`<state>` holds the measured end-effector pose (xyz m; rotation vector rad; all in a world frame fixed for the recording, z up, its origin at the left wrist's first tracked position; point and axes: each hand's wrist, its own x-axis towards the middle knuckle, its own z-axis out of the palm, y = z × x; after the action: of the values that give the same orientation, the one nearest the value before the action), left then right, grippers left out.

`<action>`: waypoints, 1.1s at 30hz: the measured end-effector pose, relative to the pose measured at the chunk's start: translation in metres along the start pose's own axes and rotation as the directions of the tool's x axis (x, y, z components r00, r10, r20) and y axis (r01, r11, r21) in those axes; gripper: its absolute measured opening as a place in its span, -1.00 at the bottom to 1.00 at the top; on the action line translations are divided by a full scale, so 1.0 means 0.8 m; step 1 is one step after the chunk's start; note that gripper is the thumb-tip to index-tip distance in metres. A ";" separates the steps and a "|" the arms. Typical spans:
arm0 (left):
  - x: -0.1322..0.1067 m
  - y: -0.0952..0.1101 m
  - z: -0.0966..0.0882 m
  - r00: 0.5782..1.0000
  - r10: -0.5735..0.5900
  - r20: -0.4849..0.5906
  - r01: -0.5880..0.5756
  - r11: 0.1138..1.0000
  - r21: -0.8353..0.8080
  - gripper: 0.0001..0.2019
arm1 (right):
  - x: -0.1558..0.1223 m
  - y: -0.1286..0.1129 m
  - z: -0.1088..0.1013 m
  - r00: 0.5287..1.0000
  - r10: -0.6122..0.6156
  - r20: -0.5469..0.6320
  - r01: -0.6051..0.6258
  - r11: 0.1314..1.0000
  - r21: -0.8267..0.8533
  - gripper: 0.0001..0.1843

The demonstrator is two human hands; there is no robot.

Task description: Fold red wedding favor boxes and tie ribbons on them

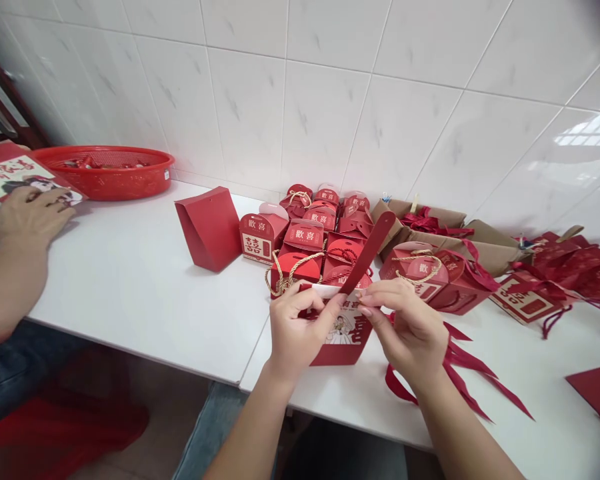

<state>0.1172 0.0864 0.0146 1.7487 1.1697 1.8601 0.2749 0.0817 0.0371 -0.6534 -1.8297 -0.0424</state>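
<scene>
You've got the red box right in front of you, over the near part of the counter, and it's upright, its printed face turned toward you. On that face there's a large red 喜 at the right, partly legible, with a white-gowned figure beside it; more characters run above, half hidden by fingers. The box's long red strap shoots up from the top, its length slanting far and to the right, a small hole at the tip. Your left hand is clamped on the strap's lower end, thumb against finger. Your right hand has its fingertips pinched together at the upper right of the box; you can't tell what's between them, too small.

Now the edges: the near rim runs just below the box, a seam cuts across to its left, and past that a wide white stretch gives you room. On the right, loose ribbons crowd your wrist. Straight ahead, gift boxes press in close, lids reading 歡喜; a smaller box at their left shows 囍. Far left, a co-worker's hand lies on a printed package, near a red basket.
</scene>
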 end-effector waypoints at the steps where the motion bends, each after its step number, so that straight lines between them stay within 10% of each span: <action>1: 0.000 -0.001 0.000 1.000 -0.003 0.000 0.003 1.000 0.001 -0.59 | 0.000 -0.001 0.001 1.000 0.020 -0.004 -0.020 1.000 -0.017 -0.79; 33: -0.003 -0.002 0.001 1.000 0.003 -0.007 -0.003 0.998 -0.063 -0.66 | -0.007 -0.002 0.015 0.972 0.234 0.017 -0.234 0.964 0.122 -0.86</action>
<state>0.1176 0.0861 0.0116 1.7122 1.0997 1.8857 0.2651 0.0819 0.0280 -0.7776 -1.7310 0.2273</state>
